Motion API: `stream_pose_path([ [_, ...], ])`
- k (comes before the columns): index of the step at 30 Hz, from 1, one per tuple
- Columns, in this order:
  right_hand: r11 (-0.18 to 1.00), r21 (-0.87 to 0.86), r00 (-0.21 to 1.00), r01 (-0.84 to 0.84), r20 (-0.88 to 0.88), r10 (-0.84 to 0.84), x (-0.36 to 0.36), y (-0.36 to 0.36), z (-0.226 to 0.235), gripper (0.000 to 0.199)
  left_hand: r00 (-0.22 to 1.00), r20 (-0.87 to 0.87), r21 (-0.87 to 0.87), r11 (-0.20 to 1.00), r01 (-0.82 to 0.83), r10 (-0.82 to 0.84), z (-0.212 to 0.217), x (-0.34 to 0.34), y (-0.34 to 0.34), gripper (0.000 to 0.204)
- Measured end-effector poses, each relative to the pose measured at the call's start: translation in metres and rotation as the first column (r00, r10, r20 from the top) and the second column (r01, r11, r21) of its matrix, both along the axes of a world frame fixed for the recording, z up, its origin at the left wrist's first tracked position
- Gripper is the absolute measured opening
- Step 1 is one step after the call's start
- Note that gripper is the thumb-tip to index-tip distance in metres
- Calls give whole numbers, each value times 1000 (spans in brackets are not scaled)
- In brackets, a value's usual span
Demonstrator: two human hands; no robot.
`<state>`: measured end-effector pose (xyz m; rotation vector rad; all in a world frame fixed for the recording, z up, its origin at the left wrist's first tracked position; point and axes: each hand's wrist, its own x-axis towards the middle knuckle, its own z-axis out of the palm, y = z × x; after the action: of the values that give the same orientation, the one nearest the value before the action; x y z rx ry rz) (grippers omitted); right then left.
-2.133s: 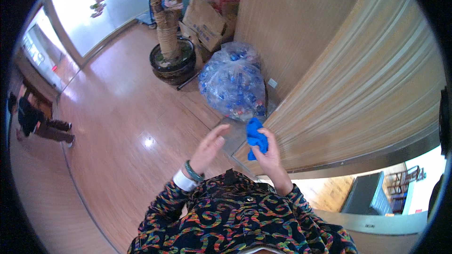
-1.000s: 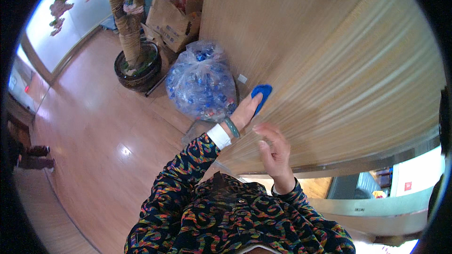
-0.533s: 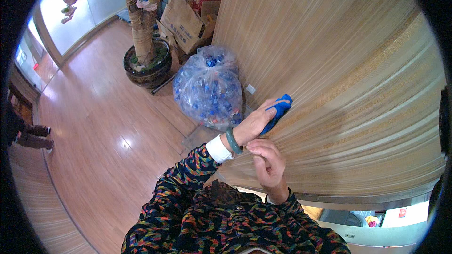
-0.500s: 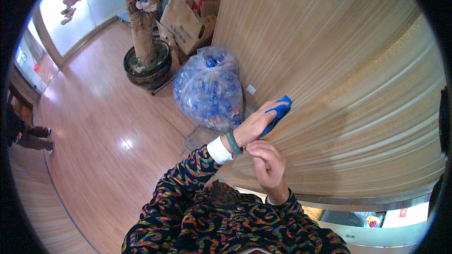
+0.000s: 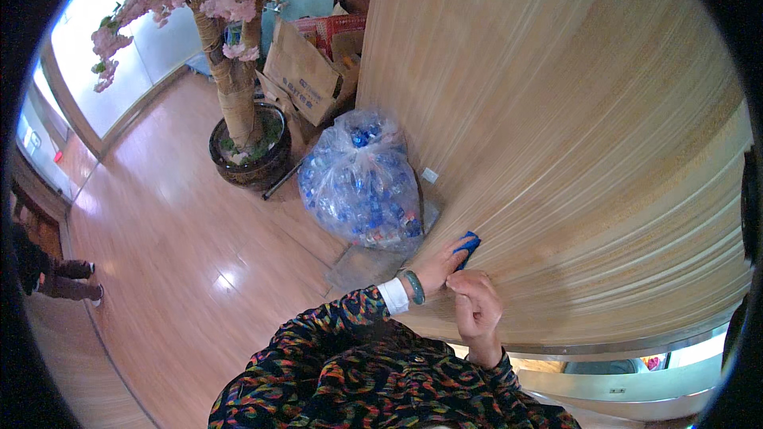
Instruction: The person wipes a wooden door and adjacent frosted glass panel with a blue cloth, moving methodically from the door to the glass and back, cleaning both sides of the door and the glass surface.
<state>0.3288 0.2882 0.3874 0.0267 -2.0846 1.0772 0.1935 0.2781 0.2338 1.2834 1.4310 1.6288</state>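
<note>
My left hand (image 5: pixel 435 268), with a green bangle at its wrist, presses a blue cloth (image 5: pixel 469 247) against the light wood-grain wall panel (image 5: pixel 548 159). Part of the cloth is hidden under the fingers. My right hand (image 5: pixel 478 307) is held up just right of the left one, in front of the same panel. Its fingers are curled in and nothing shows in them. Close to my left hand, on the floor, stands a clear plastic bag (image 5: pixel 362 183) stuffed with bottles that have blue labels and caps.
A potted tree (image 5: pixel 250 167) with pink blossoms stands beyond the bag, beside leaning cardboard boxes (image 5: pixel 302 75). A small white wall plate (image 5: pixel 429 175) sits low on the panel. Another person's legs (image 5: pixel 71 280) show at the far left, on the wood-look floor (image 5: pixel 191 246).
My left hand has slid the cloth down along the panel, toward me. My right hand has shifted slightly down and right, still curled. The view has tilted, so the surroundings sit lower.
</note>
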Motion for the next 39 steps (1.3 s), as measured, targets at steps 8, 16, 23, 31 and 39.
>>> stream_pose_path([
  [8, 999, -16, 998, 51, -29, -51, 37, 13, -2, 18, 889, 441, 29, 992, 122, -123, -11, 46, 21, 52],
  [16, 998, -28, 998, 51, -36, -52, 16, 9, 2, 17, 893, 437, 103, 992, 70, -109, -3, 28, 14, 47],
  [23, 1000, -1, 998, 15, -59, -15, 16, 12, 10, 10, 997, -50, 70, 996, -55, 58, 22, 24, 8, 44],
  [31, 999, -36, 998, -18, -52, 16, 38, 21, 12, 22, 992, -120, -31, 999, -33, 29, 18, 41, 13, 50],
  [39, 999, -24, 997, -41, -70, 39, 29, 18, 13, 16, 999, 38, -18, 999, -35, 35, 13, 39, 7, 50],
])
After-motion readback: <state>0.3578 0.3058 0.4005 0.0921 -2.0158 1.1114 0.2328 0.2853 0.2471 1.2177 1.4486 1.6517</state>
